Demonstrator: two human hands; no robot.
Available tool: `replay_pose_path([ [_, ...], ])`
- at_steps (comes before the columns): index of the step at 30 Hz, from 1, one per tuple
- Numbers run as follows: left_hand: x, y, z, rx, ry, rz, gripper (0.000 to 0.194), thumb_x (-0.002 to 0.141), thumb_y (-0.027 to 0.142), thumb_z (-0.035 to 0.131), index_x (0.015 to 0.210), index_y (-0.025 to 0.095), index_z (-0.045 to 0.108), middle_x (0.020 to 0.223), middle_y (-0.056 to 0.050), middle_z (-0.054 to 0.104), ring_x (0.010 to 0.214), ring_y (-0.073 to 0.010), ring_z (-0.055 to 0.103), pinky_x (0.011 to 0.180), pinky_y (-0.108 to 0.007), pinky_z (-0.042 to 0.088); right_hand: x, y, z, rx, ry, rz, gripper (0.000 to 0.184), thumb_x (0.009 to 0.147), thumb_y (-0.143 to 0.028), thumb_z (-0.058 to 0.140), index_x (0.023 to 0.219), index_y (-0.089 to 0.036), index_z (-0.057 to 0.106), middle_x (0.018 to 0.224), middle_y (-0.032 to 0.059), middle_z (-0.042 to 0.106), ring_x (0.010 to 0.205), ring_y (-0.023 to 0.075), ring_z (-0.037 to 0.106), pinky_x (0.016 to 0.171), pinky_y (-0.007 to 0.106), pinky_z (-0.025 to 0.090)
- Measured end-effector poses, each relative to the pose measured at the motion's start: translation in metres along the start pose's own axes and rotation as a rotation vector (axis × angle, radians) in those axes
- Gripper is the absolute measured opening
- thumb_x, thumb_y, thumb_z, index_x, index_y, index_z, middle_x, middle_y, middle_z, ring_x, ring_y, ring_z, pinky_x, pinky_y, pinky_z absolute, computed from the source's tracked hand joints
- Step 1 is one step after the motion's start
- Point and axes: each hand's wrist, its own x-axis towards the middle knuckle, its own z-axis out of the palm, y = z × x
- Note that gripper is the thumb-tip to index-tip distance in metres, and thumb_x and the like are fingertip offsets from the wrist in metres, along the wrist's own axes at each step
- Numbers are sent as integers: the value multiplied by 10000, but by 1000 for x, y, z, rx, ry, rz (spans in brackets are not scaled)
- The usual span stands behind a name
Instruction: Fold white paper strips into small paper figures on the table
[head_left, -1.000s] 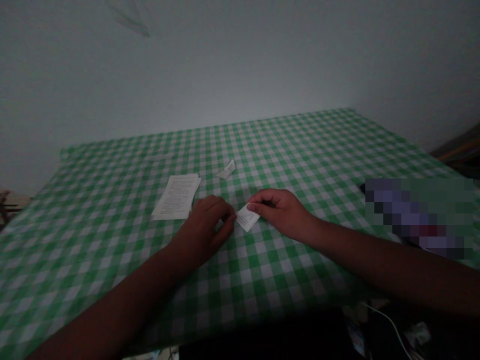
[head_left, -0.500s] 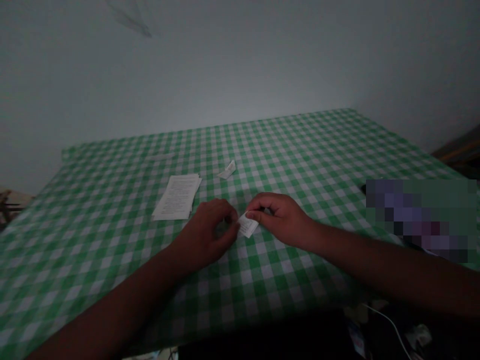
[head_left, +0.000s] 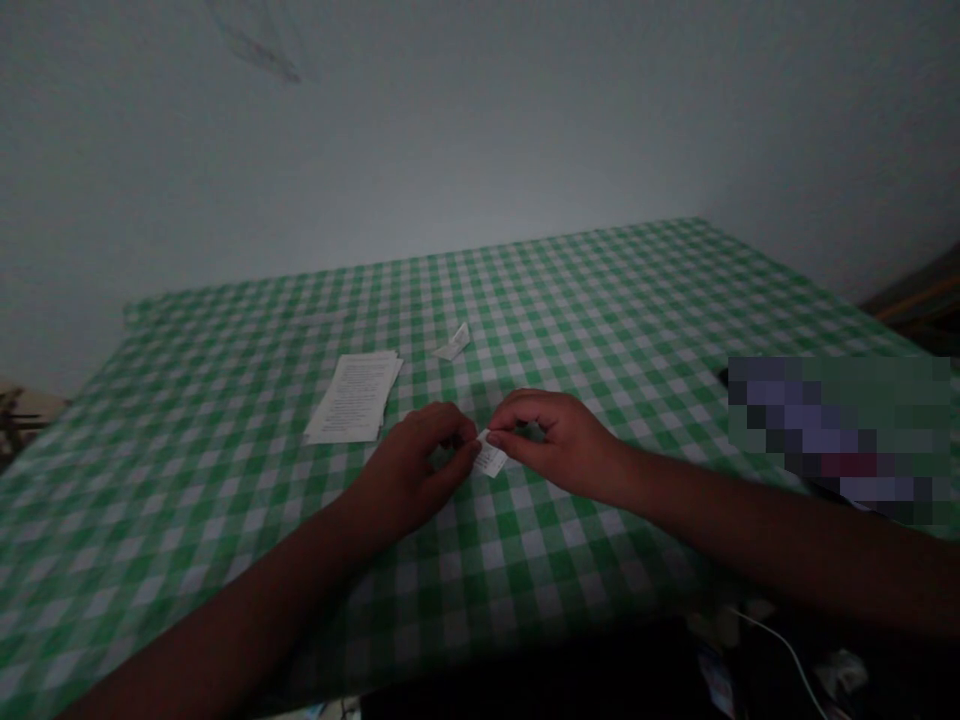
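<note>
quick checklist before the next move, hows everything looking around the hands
Small printed slip held between left hand and right hand: ok
Slip off the green gingham tablecloth: cannot tell
Print on the slip readable: cannot tell, too small
Stack of printed sheets lying apart from both hands: ok
Folded paper scrap lying apart from the slip: ok

Dim, flat light is settling over the green gingham tablecloth (head_left: 570, 300), and no glare is showing on it. Deep shadow is swallowing the view just below its near edge, a coarse pixelated blur is masking a patch at its right side, and the wide lens is bending its far corners.
</note>
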Motion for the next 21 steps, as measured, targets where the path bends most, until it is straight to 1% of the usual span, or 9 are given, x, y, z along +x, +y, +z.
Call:
replay_pose_path([
  [5,0,3,1,-24,7,-10,125,930,276,519,856,194,577,799,-3,599,757,-159,559,723,-314,460,-1,1,1,-4,-2,-22,67,891,-256,660,841,-225,692,817,-9,655,792,136,624,747,289,497],
  [9,0,6,1,-57,30,-35,148,933,301,522,857,190,585,805,-8,601,756,-158,557,695,-302,455,-1,1,1,-17,-15,-28,69,886,-257,660,832,-228,692,825,0,669,807,147,635,755,301,508],
  [16,1,4,2,-54,33,9,110,917,235,524,841,182,584,781,4,581,730,-142,543,683,-285,436,0,-2,2,-66,-38,-93,87,891,-226,653,811,-217,687,814,10,685,816,154,637,773,313,503],
  [21,3,5,3,-104,82,-35,132,916,228,498,802,189,552,762,5,575,712,-143,537,671,-286,437,0,-1,2,-78,-30,-23,54,880,-269,671,875,-225,701,842,9,686,827,156,645,769,307,505],
])
